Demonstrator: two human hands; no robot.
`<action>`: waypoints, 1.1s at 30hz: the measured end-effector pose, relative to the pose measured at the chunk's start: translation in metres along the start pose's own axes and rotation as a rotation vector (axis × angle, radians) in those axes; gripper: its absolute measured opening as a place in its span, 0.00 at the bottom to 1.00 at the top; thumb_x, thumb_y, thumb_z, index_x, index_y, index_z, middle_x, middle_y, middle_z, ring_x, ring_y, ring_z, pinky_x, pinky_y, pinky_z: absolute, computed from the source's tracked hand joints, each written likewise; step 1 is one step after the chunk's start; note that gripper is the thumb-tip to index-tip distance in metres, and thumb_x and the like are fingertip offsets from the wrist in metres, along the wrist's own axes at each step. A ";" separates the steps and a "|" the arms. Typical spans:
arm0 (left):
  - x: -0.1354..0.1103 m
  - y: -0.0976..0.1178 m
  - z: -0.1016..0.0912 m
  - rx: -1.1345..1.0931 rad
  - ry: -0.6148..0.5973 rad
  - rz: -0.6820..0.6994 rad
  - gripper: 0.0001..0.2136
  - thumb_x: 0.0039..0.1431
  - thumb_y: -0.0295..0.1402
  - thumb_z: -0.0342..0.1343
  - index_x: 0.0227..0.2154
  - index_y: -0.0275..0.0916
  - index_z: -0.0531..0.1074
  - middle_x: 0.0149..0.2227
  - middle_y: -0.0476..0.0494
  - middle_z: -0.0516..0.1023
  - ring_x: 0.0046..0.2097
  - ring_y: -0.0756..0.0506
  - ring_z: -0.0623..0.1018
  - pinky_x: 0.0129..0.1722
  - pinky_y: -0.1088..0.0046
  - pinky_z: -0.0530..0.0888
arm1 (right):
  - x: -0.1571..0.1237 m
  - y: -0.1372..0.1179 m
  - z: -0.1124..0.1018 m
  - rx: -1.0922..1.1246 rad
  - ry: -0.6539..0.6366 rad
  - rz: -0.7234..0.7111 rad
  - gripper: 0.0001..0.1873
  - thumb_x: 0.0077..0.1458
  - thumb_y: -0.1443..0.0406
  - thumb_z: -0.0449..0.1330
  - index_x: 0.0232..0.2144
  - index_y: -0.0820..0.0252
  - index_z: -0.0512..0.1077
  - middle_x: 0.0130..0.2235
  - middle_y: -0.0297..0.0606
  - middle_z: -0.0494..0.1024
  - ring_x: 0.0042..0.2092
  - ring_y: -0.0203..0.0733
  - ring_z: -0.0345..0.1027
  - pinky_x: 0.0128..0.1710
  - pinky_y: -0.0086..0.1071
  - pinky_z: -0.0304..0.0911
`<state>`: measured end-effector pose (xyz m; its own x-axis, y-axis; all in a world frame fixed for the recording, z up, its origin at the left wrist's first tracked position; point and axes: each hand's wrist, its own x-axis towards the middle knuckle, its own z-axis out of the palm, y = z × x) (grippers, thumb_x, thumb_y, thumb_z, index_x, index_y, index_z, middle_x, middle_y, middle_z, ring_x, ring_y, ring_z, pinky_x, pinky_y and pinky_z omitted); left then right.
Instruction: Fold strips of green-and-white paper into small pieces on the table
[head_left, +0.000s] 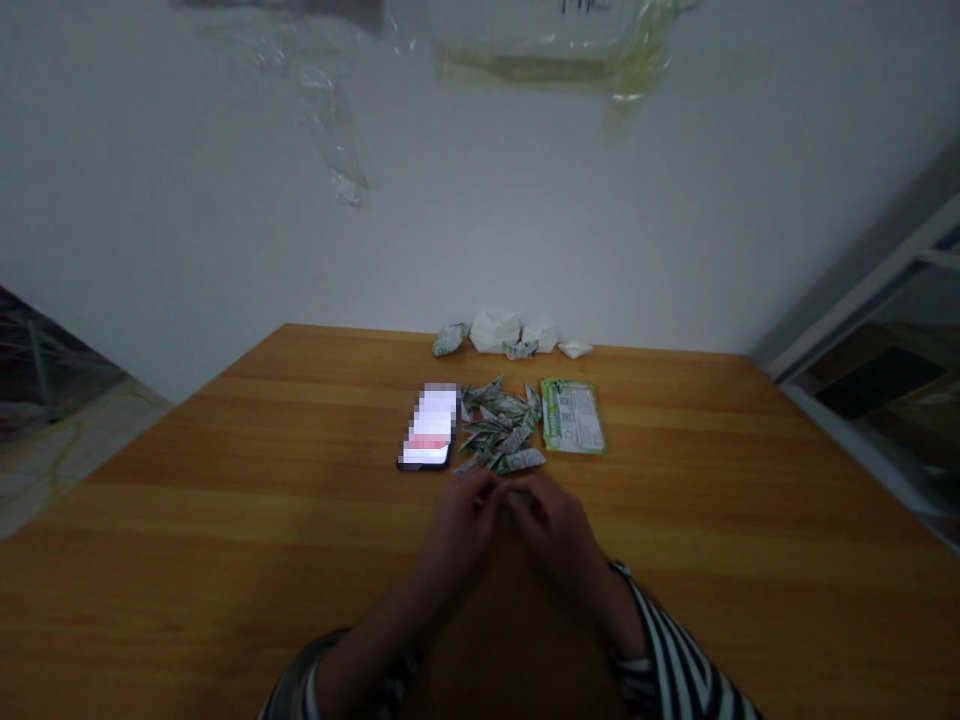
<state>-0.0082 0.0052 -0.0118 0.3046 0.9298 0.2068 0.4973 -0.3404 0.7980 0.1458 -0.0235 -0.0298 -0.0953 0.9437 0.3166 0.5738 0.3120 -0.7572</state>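
Two hands together: my left hand (457,530) and right hand (559,530) meet just short of the folded paper strips (499,425) on the table (225,500).

My fingers curl inward and touch; anything pinched between them is hidden, so I cannot tell what they hold. The green-and-white strips lie in a loose pile mid-table, between my phone (429,425) and a green printed packet (573,416). White folded paper pieces (495,332) sit near the far edge. The light strips are the risk: a careless brush from my striped sleeve (679,660) could scatter them, and a stray knock could push the white pieces off.
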 end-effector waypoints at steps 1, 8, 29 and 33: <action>0.000 0.000 0.000 0.063 -0.007 0.026 0.08 0.59 0.31 0.50 0.27 0.38 0.71 0.29 0.45 0.74 0.32 0.45 0.75 0.30 0.74 0.71 | 0.000 0.000 -0.001 -0.022 -0.011 -0.017 0.09 0.57 0.68 0.55 0.39 0.59 0.73 0.32 0.37 0.78 0.31 0.39 0.69 0.31 0.29 0.61; -0.006 0.007 0.005 0.242 -0.030 0.117 0.08 0.60 0.27 0.49 0.28 0.38 0.70 0.31 0.43 0.73 0.31 0.46 0.74 0.30 0.73 0.70 | 0.000 -0.006 0.004 -0.036 0.120 0.044 0.06 0.48 0.71 0.58 0.30 0.61 0.75 0.26 0.37 0.78 0.25 0.39 0.71 0.27 0.29 0.63; -0.002 0.001 0.004 0.200 -0.082 0.175 0.09 0.64 0.30 0.47 0.30 0.39 0.69 0.32 0.45 0.72 0.32 0.48 0.74 0.30 0.76 0.67 | -0.001 -0.013 0.010 0.196 0.318 0.205 0.03 0.47 0.68 0.59 0.23 0.60 0.73 0.22 0.33 0.75 0.23 0.37 0.68 0.23 0.26 0.63; -0.004 0.002 0.003 0.284 -0.094 0.167 0.08 0.64 0.30 0.47 0.30 0.39 0.69 0.32 0.44 0.73 0.31 0.47 0.74 0.29 0.74 0.65 | -0.003 -0.012 0.011 0.177 0.322 0.207 0.03 0.47 0.68 0.59 0.24 0.60 0.72 0.22 0.33 0.74 0.23 0.37 0.68 0.23 0.27 0.63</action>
<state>-0.0053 0.0004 -0.0127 0.4682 0.8452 0.2578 0.6365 -0.5250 0.5651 0.1300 -0.0293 -0.0276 0.2828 0.9147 0.2886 0.4030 0.1598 -0.9012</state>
